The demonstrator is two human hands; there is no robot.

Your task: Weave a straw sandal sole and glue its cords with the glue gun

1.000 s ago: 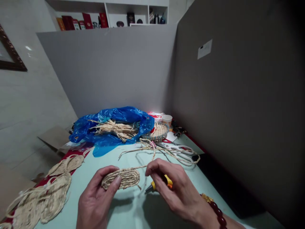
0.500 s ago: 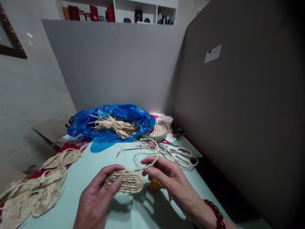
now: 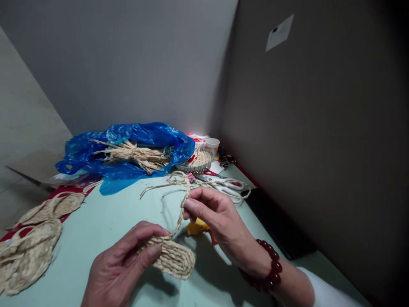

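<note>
My left hand (image 3: 123,267) grips a small oval woven straw mat (image 3: 174,258) between thumb and fingers, just above the pale green table (image 3: 105,221). A braided straw cord (image 3: 182,209) runs up from the mat. My right hand (image 3: 212,215) pinches that cord a little above the mat; a dark red bead bracelet (image 3: 266,268) is on its wrist. A yellow-handled tool (image 3: 196,227) lies on the table under my right hand.
A blue plastic bag (image 3: 128,149) with a straw bundle (image 3: 137,155) lies at the back. A round woven basket (image 3: 198,160), a paper cup (image 3: 212,145) and white scissors (image 3: 225,187) sit near the corner. Woven straw pieces (image 3: 32,247) lie at left. Grey partitions stand behind and right.
My right hand has let go of the yellow-handled tool, which now lies on the table, and pinches the braided cord, lifting it. The camera has tilted down.
</note>
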